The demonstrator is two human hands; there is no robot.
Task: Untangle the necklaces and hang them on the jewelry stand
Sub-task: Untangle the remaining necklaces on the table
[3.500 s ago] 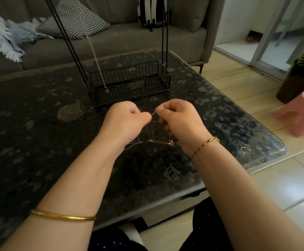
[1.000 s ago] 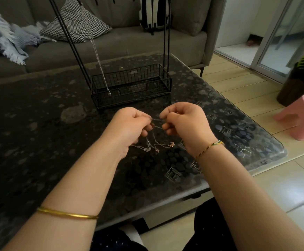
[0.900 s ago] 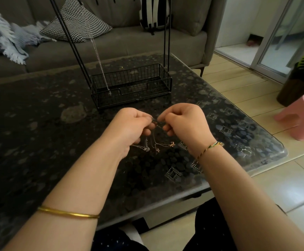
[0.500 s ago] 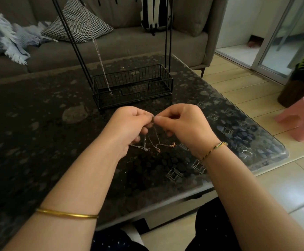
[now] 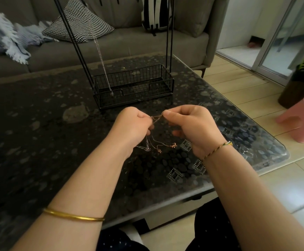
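Observation:
A knot of thin silver and rose-gold necklaces point(image 5: 155, 142) hangs between my two hands just above the dark table. My left hand point(image 5: 132, 127) pinches the chains on the left and my right hand point(image 5: 193, 125) pinches them on the right, with a short twisted length stretched between the fingertips. Small pendants dangle below, close to the glass. Behind my hands stands the black wire jewelry stand point(image 5: 133, 84) with a basket base and tall rods. One silver chain point(image 5: 100, 57) hangs from it down into the basket.
The glass-topped table point(image 5: 39, 133) has its right edge and rounded corner near my right wrist. A grey sofa point(image 5: 129, 42) with cushions and a blanket stands behind. A pink stool point(image 5: 303, 118) sits on the floor at the right.
My hands have drawn slightly apart, pulling a short twisted stretch of chain taut between the fingertips. The pendants stay hanging below. The stand has not moved.

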